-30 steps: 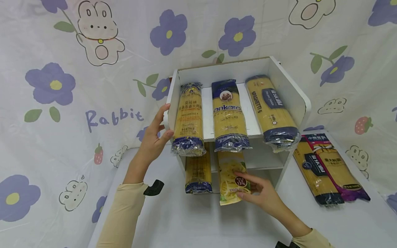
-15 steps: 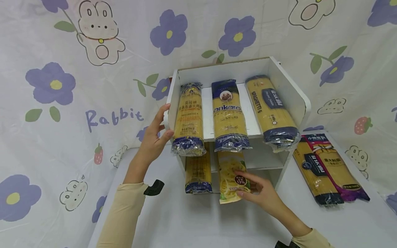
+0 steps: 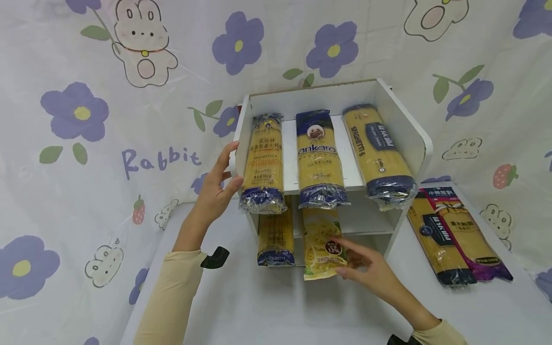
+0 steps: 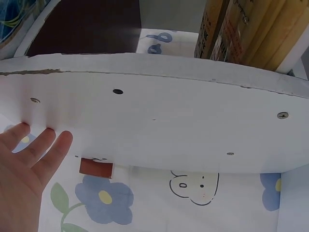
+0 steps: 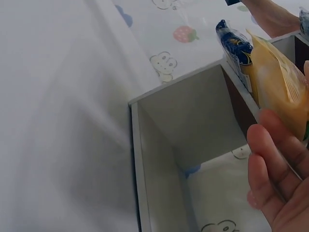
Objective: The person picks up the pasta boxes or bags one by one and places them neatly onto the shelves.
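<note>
Though dim, apparently smooth tabletop, shelf, flowered backdrop.

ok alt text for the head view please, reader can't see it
A person's right hand holds a yellow pasta packet jutting from a lower level of a white shelf, while the left hand touches the shelf's left side. Three pasta packs lie on its top level; two more packs lie on the table to the right.
</note>
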Demonstrator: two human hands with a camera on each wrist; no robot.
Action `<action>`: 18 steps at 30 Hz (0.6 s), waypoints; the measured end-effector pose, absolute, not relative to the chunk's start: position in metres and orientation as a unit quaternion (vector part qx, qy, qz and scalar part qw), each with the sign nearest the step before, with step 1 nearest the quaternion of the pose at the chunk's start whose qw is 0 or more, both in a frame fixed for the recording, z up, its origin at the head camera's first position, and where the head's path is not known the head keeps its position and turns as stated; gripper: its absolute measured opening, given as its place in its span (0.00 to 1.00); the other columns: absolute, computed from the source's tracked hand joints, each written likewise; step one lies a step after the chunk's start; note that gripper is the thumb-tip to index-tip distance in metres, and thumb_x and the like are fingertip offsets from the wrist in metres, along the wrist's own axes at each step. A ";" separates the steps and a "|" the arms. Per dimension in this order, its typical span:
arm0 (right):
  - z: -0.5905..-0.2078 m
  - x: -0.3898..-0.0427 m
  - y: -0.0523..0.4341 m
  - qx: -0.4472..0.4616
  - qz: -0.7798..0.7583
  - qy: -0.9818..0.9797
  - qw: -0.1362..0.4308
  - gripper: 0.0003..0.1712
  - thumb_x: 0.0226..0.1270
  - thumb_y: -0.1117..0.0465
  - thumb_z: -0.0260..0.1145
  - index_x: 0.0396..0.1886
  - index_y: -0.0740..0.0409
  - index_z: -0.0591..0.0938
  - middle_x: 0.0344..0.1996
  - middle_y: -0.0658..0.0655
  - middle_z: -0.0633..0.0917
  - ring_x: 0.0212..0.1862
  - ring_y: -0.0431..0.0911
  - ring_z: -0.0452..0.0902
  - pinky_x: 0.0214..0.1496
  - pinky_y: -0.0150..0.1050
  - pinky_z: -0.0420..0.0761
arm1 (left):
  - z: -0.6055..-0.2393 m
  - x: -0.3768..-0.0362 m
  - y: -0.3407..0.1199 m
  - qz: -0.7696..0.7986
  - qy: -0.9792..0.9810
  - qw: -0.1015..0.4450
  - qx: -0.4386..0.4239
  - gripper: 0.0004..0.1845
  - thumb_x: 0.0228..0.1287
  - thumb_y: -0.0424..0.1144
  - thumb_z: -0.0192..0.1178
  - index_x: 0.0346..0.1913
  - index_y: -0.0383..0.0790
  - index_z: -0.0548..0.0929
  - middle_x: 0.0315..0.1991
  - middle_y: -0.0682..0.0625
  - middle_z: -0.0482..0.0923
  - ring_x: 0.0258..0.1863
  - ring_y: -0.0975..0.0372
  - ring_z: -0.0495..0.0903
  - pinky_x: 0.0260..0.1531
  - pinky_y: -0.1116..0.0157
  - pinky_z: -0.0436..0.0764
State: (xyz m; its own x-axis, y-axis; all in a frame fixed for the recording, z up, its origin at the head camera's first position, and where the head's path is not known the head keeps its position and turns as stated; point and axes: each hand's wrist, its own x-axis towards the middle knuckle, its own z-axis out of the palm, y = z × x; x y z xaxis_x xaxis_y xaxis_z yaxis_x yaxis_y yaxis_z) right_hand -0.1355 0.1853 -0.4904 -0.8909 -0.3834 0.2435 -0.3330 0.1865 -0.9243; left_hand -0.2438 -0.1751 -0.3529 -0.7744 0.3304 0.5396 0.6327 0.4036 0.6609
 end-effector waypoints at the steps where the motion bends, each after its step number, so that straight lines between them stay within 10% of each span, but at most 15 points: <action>1: -0.490 -0.135 0.187 -0.232 -0.591 0.772 0.017 0.35 0.64 0.67 0.69 0.71 0.56 0.71 0.42 0.41 0.84 0.31 0.40 0.81 0.34 0.36 0.82 | -0.353 -0.244 -0.176 -0.462 -0.821 0.163 -0.294 0.44 0.62 0.75 0.47 0.78 0.61 0.53 0.76 0.51 0.60 0.63 0.52 0.73 0.59 0.44 0.77; 18: -0.477 -0.132 0.256 -0.259 -0.557 0.789 0.004 0.29 0.66 0.75 0.63 0.67 0.62 0.75 0.37 0.49 0.88 0.37 0.39 0.82 0.42 0.31 0.82 | -0.353 -0.244 -0.176 -0.464 -0.824 0.153 -0.286 0.43 0.63 0.75 0.47 0.77 0.65 0.51 0.75 0.51 0.62 0.63 0.52 0.73 0.58 0.42 0.77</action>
